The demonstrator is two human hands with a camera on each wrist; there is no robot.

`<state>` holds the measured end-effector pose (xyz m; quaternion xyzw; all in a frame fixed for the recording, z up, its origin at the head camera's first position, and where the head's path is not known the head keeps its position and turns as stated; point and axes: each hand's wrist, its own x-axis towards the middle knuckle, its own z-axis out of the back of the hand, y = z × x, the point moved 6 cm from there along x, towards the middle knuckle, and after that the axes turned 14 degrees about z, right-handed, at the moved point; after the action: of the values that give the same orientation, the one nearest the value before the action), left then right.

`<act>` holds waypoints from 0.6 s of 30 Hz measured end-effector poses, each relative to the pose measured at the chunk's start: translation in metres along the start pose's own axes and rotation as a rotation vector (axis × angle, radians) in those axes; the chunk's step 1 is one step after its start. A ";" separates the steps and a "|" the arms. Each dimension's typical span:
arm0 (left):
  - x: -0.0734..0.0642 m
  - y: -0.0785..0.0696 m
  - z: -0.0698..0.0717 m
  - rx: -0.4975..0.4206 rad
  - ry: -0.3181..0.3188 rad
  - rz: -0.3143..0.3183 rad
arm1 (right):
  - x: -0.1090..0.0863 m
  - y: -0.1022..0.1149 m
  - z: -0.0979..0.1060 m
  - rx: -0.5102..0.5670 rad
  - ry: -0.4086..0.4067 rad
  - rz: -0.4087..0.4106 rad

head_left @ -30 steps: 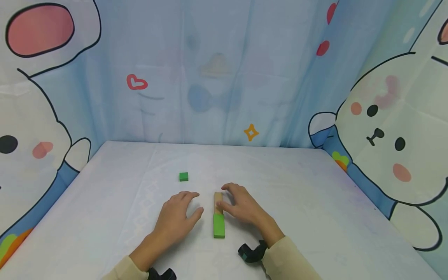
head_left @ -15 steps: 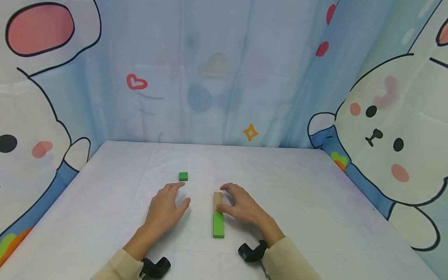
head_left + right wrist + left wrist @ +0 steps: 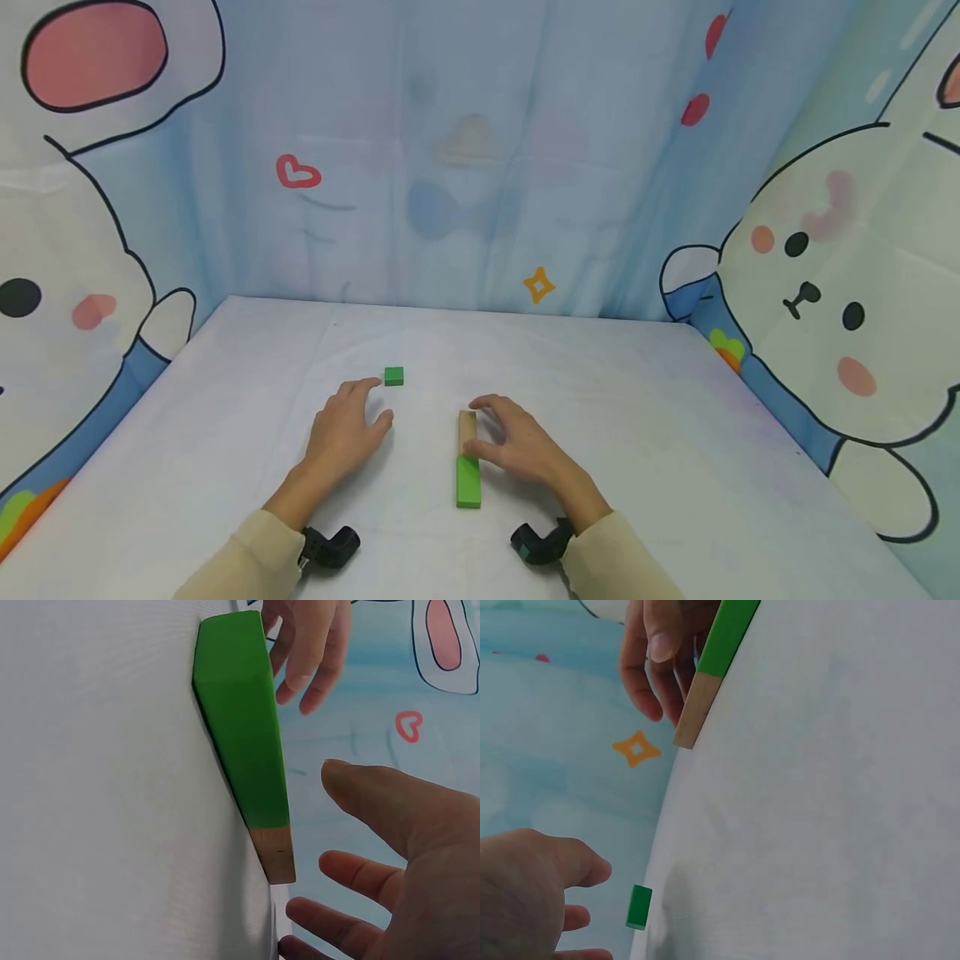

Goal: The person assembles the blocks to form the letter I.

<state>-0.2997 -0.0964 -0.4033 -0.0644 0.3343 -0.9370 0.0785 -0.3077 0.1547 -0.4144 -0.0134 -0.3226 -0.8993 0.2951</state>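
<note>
My left hand (image 3: 339,433) hovers left of a small green block (image 3: 393,377), fingertips close to its left side. In the left wrist view, a gap shows between that hand's thumb and the small block (image 3: 638,907). A plain wooden block (image 3: 467,427) and a longer green block (image 3: 468,483) lie end to end in a line on the table. Beside them on the right is my right hand (image 3: 519,440), fingers spread and loosely bent, the thumb overlapping the wooden block's edge in the head view. The right wrist view shows these fingers holding nothing.
A white cloth covers the table (image 3: 637,417). Behind it hangs a blue curtain (image 3: 360,225) printed with cartoon rabbits at both sides. Black wrist devices (image 3: 332,547) sit below both hands, at the beige sleeves.
My left hand has moved left and away from me, from near the two-block line to the small green block. My right hand and the blocks stay in place.
</note>
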 end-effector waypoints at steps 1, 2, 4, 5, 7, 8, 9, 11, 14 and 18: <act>0.003 0.000 0.000 0.003 0.001 0.003 | 0.000 0.001 0.000 0.003 0.001 0.004; 0.006 0.000 0.000 0.009 0.003 0.006 | 0.000 0.001 0.001 0.004 0.001 0.011; 0.012 0.001 -0.001 0.019 0.006 0.016 | 0.001 0.003 0.001 0.008 0.010 0.020; 0.015 0.001 -0.001 0.025 0.006 0.019 | 0.001 0.004 0.001 0.010 0.013 0.025; 0.020 0.002 0.000 0.034 0.005 0.031 | 0.001 0.006 0.001 0.010 0.017 0.036; 0.023 0.003 0.000 0.041 0.005 0.036 | 0.001 0.007 0.000 0.009 0.022 0.040; 0.026 0.004 0.000 0.043 0.005 0.041 | 0.000 0.007 0.000 0.009 0.028 0.043; 0.030 0.004 -0.001 0.052 0.007 0.048 | 0.000 0.009 0.000 0.005 0.036 0.048; 0.036 0.004 -0.002 0.057 0.011 0.052 | -0.002 0.010 -0.001 -0.012 0.044 0.061; 0.042 0.004 -0.005 0.059 0.015 0.055 | -0.006 0.012 -0.002 -0.038 0.055 0.071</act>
<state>-0.3416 -0.1048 -0.4065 -0.0461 0.3087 -0.9444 0.1034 -0.2958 0.1497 -0.4107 -0.0057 -0.2968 -0.8942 0.3350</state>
